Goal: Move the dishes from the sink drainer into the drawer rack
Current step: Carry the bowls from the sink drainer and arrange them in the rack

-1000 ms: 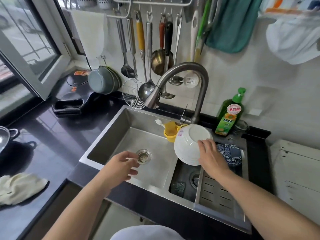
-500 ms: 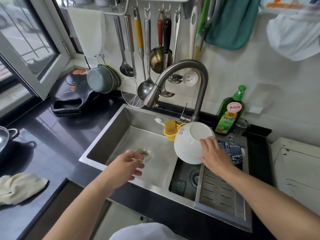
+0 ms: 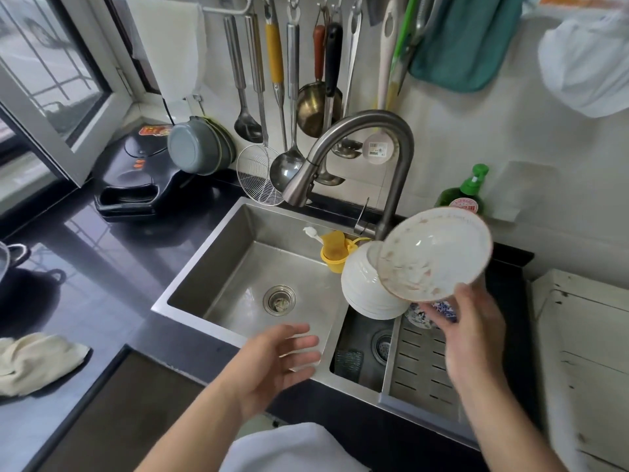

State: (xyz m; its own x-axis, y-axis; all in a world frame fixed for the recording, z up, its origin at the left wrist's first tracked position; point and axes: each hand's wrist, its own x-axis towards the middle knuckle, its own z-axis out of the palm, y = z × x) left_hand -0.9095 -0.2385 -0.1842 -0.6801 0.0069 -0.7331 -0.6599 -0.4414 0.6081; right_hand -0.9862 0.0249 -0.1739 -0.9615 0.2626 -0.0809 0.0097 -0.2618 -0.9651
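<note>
Above the right hand (image 3: 471,330), tilted white bowl (image 3: 434,253).

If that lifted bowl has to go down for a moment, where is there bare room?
Free: the slotted drainer tray in front of the stacked white bowls, and the main basin floor around its drain. Crowded: the back corner, where the stack, the yellow cup and the faucet meet.

sink (image 3: 218,267): brushed steel (matt) | bowl (image 3: 439,253): glossy ceramic | counter (image 3: 102,267): glossy black
</note>
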